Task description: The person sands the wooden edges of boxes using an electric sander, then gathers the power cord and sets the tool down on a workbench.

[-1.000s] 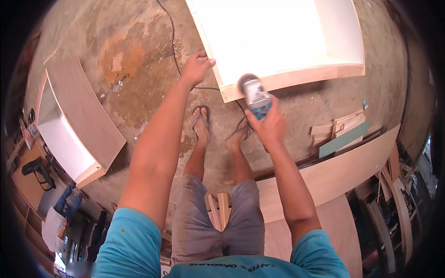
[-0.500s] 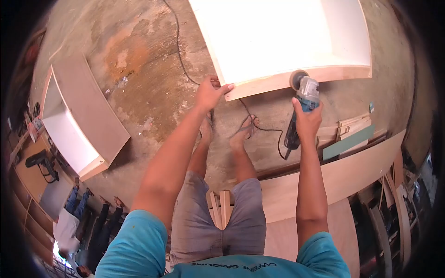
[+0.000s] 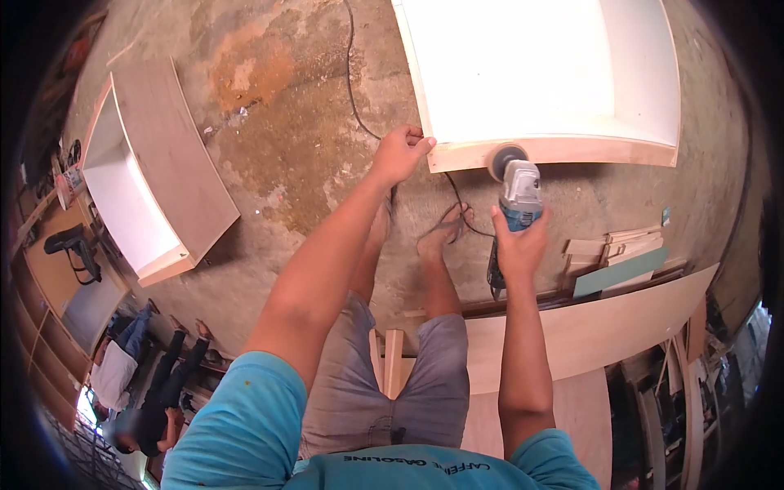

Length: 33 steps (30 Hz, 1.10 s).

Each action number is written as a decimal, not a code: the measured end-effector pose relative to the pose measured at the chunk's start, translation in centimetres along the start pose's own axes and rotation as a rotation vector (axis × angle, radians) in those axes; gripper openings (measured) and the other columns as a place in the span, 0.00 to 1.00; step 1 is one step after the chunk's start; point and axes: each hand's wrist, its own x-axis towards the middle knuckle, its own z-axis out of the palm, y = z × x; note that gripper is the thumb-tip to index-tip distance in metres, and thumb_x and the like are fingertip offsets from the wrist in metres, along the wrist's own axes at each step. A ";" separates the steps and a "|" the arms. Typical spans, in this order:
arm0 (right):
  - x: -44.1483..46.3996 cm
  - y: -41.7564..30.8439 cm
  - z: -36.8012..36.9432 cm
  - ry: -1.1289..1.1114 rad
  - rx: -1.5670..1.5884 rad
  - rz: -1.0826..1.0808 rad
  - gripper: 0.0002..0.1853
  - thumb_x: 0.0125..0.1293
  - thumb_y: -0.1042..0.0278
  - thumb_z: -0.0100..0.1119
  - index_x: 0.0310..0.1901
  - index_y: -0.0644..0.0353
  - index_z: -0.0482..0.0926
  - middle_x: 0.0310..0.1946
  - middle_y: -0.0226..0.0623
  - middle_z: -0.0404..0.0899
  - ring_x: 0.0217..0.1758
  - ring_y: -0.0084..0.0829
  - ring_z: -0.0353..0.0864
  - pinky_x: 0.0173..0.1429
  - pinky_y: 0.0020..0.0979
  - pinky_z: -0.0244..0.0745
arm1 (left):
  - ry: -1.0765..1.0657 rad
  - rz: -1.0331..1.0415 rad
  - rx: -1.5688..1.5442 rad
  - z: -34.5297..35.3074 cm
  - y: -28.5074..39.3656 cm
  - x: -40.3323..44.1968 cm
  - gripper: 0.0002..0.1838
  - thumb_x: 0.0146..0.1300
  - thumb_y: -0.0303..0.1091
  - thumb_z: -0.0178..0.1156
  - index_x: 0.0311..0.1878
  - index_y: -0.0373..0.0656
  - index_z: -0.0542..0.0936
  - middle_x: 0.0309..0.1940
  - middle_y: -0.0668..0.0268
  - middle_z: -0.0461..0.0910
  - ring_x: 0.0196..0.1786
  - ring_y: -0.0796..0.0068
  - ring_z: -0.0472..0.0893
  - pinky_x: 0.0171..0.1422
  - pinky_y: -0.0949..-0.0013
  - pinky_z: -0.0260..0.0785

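Note:
A large wooden cabinet box (image 3: 563, 153) with a white inside and a pale bare wood front edge lies on the floor before me. My left hand (image 3: 404, 155) grips its near left corner, thumb on the edge and fingers curled behind. In my right hand (image 3: 521, 249) is a blue and grey angle grinder (image 3: 521, 192), held by its body. Its round sanding disc (image 3: 506, 162) meets the front edge, a short way right of my left hand. The grinder's rear is partly hidden by my right hand.
A black power cord (image 3: 353, 73) runs across the floor and past my feet. A second box (image 3: 171, 155) stands to the left. Wood offcuts (image 3: 629, 245) and a long panel (image 3: 604, 327) lie to the right. Two people (image 3: 155, 392) are at the lower left.
The grinder has moved left along the front edge, closer to my left hand, which keeps its hold on the corner. The view has shifted, so the boxes sit further right and lower.

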 end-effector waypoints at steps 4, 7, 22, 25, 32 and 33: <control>-0.9 -2.1 0.9 -0.121 -0.054 -0.092 0.44 0.55 0.51 0.83 0.68 0.61 0.71 0.50 0.57 0.86 0.53 0.59 0.87 0.54 0.50 0.80 | -0.016 0.089 -0.207 -0.9 -2.2 -0.8 0.26 0.72 0.41 0.67 0.62 0.28 0.78 0.56 0.49 0.86 0.57 0.62 0.86 0.65 0.61 0.77; -1.5 -3.3 1.8 -0.214 -0.093 -0.135 0.44 0.56 0.52 0.82 0.69 0.61 0.70 0.52 0.56 0.85 0.53 0.57 0.87 0.53 0.49 0.81 | 0.063 -0.002 -0.227 -2.5 -4.7 -4.7 0.25 0.74 0.38 0.66 0.65 0.29 0.76 0.59 0.48 0.85 0.61 0.62 0.85 0.66 0.60 0.76; -3.0 -5.7 5.3 -0.198 -0.113 -0.175 0.43 0.56 0.51 0.81 0.69 0.60 0.71 0.47 0.58 0.86 0.48 0.62 0.87 0.50 0.53 0.80 | -0.256 -0.098 0.699 -5.0 -11.4 -34.8 0.28 0.61 0.44 0.71 0.62 0.40 0.79 0.64 0.49 0.78 0.70 0.46 0.75 0.73 0.45 0.66; -3.0 -6.0 5.5 -0.208 -0.152 -0.159 0.44 0.56 0.51 0.81 0.69 0.61 0.70 0.47 0.59 0.86 0.49 0.61 0.87 0.50 0.53 0.80 | -0.281 0.024 0.748 -5.0 -12.9 -37.2 0.29 0.61 0.45 0.71 0.63 0.43 0.79 0.67 0.54 0.75 0.75 0.50 0.68 0.78 0.42 0.59; -3.3 -5.8 5.9 -0.144 -0.157 -0.046 0.43 0.57 0.50 0.80 0.68 0.62 0.70 0.49 0.59 0.85 0.51 0.61 0.86 0.52 0.53 0.79 | -0.162 -0.038 0.692 -4.6 -13.7 -36.3 0.27 0.60 0.46 0.71 0.60 0.45 0.80 0.65 0.56 0.77 0.73 0.51 0.71 0.75 0.46 0.61; -3.4 -5.7 5.8 -0.146 -0.143 -0.026 0.43 0.57 0.50 0.80 0.69 0.62 0.69 0.50 0.59 0.85 0.51 0.61 0.86 0.52 0.53 0.79 | -0.160 -0.045 0.684 -4.6 -13.7 -36.2 0.26 0.61 0.46 0.71 0.60 0.45 0.80 0.65 0.56 0.77 0.73 0.51 0.71 0.75 0.46 0.61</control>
